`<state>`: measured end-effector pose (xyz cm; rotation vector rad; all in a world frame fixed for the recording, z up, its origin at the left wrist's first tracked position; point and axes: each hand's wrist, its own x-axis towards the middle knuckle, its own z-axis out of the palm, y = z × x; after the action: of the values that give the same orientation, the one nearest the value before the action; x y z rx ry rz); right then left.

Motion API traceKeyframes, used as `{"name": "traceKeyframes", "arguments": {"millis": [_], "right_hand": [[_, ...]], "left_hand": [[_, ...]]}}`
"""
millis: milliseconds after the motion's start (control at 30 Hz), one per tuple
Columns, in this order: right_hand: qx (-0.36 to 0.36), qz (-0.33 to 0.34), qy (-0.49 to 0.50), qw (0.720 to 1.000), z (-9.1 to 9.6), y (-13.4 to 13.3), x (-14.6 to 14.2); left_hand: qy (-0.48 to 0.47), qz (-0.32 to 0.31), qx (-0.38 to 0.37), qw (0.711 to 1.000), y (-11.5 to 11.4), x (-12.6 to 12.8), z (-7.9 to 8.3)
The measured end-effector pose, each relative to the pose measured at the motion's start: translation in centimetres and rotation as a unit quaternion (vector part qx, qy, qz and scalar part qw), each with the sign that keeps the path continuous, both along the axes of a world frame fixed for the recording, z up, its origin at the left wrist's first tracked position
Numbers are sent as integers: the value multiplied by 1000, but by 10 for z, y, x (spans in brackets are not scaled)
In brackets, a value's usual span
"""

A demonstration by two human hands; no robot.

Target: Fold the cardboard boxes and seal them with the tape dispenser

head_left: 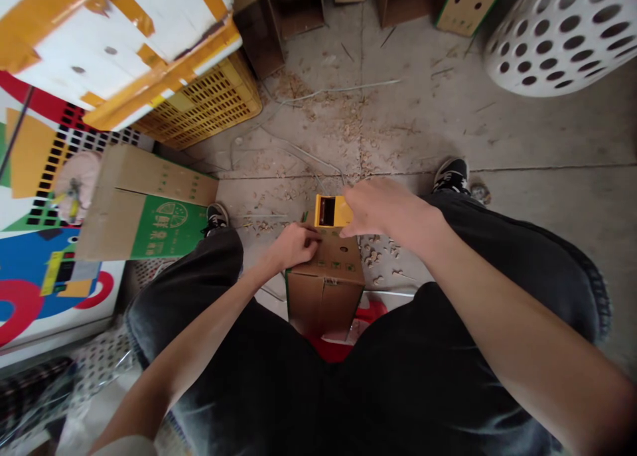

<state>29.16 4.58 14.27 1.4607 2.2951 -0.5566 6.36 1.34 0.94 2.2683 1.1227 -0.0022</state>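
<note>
A small brown cardboard box (326, 270) with green edges and punched holes stands between my knees. My left hand (297, 245) lies on its left upper edge, fingers curled and gripping the box there. Closed around a yellow tool (341, 212) is my right hand (374, 209). The tool sits over the far end of the box top and shows a dark rectangular opening on its left side. My fingers hide its right part, and its exact kind cannot be made out. Whether it touches the cardboard is unclear.
Left of me stand a green-and-brown carton (164, 210) and a yellow plastic crate (213, 101) under a taped white foam box (114, 38). A white perforated basket (562, 34) is at the upper right. Open cartons (298, 8) line the back. Small brown scraps (318, 114) and cords litter the floor.
</note>
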Motion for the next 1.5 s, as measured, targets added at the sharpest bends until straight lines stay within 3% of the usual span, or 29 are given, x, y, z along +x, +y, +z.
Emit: {"name": "traceKeyframes", "arguments": {"millis": [767,1067,1333,1500], "right_hand": [[-1,-26,12,1000,1,0,1],[-3,-20,3,1000,-2,2,2],[-11,-16,1,1000,-2,2,2],[-14,-25,1,1000,-3,2,3]], "left_hand": [[45,-25,-24,998,1,2,7],[54,-11,-9,998,2,0,2],[81,-28,-3,996,2,5,11],[55,-26,-6,998,3,1,6]]}}
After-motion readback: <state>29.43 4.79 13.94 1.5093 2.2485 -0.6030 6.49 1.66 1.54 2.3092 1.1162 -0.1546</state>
